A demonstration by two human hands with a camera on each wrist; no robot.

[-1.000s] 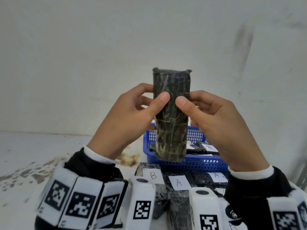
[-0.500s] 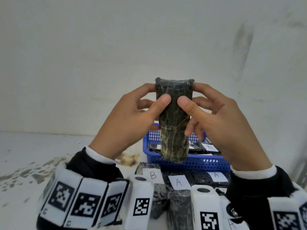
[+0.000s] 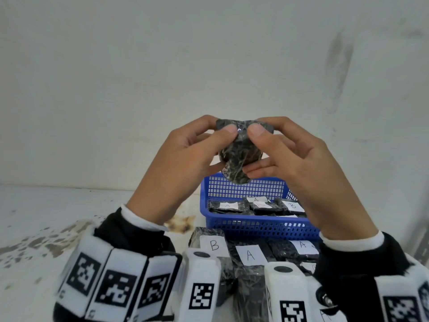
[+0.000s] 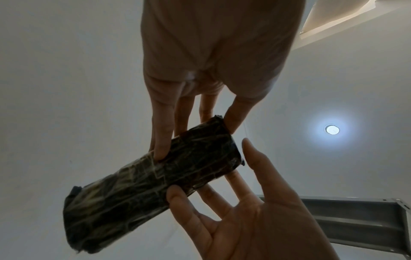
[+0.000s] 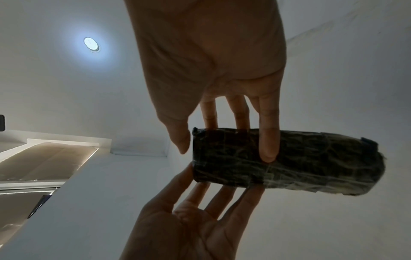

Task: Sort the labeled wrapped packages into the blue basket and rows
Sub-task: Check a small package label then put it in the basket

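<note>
I hold a dark wrapped package (image 3: pixel 240 156) in the air above the blue basket (image 3: pixel 255 225). My left hand (image 3: pixel 221 127) and right hand (image 3: pixel 262 126) pinch its upper end, thumbs side by side. It is tipped so that I look almost along its length, and no label shows on it. In the left wrist view the package (image 4: pixel 151 184) lies between my left fingers (image 4: pixel 160 140) and my right hand (image 4: pixel 255 202). The right wrist view shows the package (image 5: pixel 289 161) under my right fingers (image 5: pixel 269 140), with my left hand (image 5: pixel 189 211) below it.
The basket holds several wrapped packages with A and B labels. In front of it lies a row of packages marked B (image 3: pixel 213 245), A (image 3: pixel 249 254) and A (image 3: pixel 301 245). The white table (image 3: pixel 69 205) is stained on the left. A wall stands close behind.
The package stood upright between my thumbs; now it is tipped end-on toward me. Both hands have slid up to its top end.
</note>
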